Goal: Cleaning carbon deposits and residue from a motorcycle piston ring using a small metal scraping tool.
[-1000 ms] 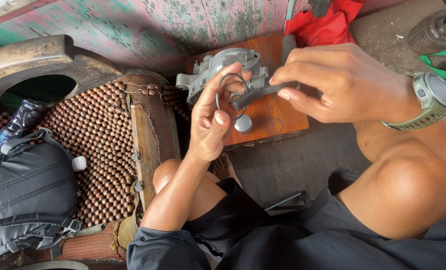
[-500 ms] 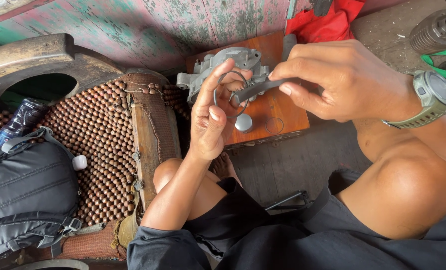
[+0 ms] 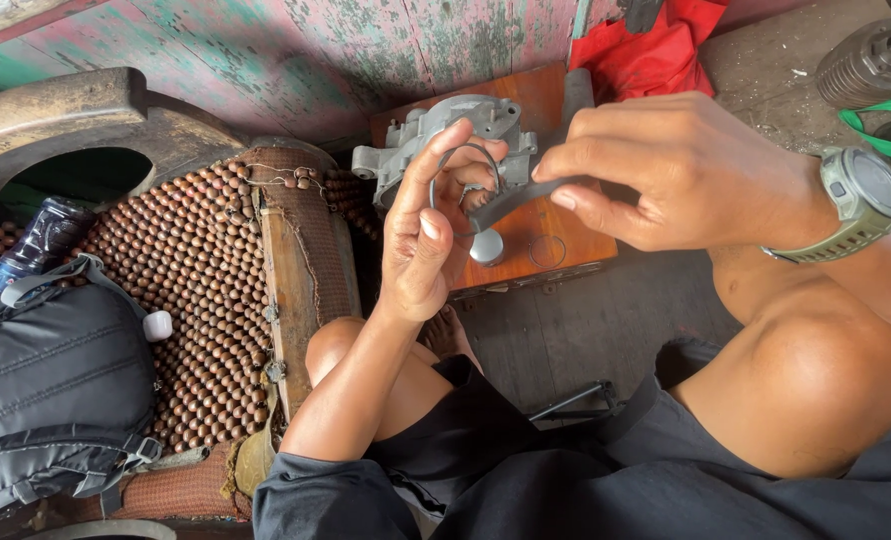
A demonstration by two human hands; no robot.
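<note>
Upright, thin metal ring in left hand, face toward camera.

Grey casting crowds the wooden board's far end; its near edge lies open.

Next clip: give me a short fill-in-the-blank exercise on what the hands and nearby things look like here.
1. The left hand holds a thin metal ____ by its fingertips.
2. The right hand wears a ____ on its wrist.
3. The grey metal casting rests on a ____ board.
4. The black backpack lies on a mat of brown ____.

Missing words: ring; watch; wooden; beads
</note>
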